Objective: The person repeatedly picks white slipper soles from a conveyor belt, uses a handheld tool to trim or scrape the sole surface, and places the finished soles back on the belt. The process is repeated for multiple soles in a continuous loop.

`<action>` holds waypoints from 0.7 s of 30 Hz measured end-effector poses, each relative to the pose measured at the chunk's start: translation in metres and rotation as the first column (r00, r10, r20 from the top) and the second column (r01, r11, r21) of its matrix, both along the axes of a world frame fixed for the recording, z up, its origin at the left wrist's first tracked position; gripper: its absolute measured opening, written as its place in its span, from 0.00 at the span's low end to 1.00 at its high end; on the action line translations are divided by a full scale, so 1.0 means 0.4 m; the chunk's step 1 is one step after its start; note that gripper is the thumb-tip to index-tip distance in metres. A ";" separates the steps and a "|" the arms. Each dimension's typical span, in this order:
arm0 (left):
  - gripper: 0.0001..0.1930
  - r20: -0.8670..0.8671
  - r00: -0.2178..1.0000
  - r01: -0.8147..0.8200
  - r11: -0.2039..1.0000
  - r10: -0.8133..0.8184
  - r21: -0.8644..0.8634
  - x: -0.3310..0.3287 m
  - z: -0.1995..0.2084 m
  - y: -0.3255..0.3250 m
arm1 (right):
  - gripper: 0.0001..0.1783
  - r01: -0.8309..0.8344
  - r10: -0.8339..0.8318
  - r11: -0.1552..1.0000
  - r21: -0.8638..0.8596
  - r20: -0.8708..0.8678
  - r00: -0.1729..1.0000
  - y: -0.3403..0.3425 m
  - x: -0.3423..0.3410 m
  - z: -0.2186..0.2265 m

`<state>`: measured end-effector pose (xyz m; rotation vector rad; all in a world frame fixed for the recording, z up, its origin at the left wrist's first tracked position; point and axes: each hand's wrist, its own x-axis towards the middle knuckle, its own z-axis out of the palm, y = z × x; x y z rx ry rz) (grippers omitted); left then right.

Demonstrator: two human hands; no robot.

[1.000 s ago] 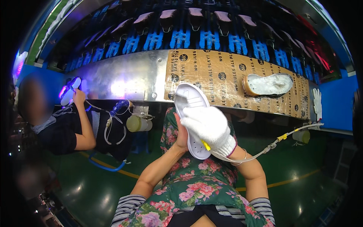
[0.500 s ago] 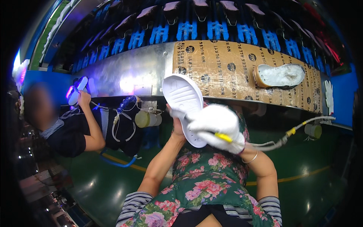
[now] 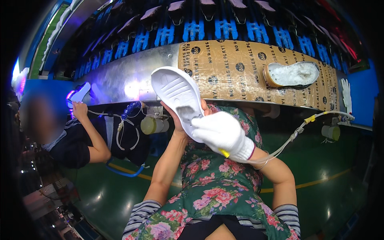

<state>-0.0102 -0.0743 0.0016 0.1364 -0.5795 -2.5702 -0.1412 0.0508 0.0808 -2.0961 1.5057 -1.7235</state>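
Observation:
A white shoe sole [image 3: 176, 90] is tilted up in front of me, its ribbed inner side facing me. My bare left hand [image 3: 179, 123] cups it from beneath, with fingertips showing at both edges. Over the sole's lower half, my right hand [image 3: 220, 132], in a white knit glove, is closed on a hose-fed tool whose head is hidden by the glove. Its thin pale hose [image 3: 294, 138], marked with yellow tape, trails off to the right. A greyish, wet-looking patch lies on the sole's middle, beside the gloved fingers.
Another sole with a whitish inside [image 3: 294, 75] rests on the cardboard-covered bench [image 3: 224, 76]. White gloves [image 3: 346, 96] hang at the right end. Shoe uppers on blue holders [image 3: 226, 30] line the back. At left, a co-worker's hand [image 3: 80, 110] holds a sole near a pail [image 3: 154, 125].
Both my hands and the sole have shifted left and slightly up. My gloved hand has turned over the sole, and the greyish patch at its middle shows more. The co-worker's sole has tilted.

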 end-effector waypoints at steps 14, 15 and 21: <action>0.63 -0.177 0.984 -0.005 0.988 0.033 0.156 -0.024 0.019 -0.088 | 0.22 -0.359 0.346 0.929 0.093 0.133 0.929 0.030 -0.012 -0.029; 0.64 -0.191 0.981 0.064 0.988 -0.036 0.142 -0.029 0.031 -0.090 | 0.22 -0.348 0.337 0.935 0.075 0.128 0.933 0.028 -0.022 -0.022; 0.64 -0.060 0.969 0.241 0.970 -0.240 0.004 -0.036 0.027 -0.154 | 0.12 -0.135 0.141 0.987 0.087 -0.068 0.988 0.028 0.020 -0.027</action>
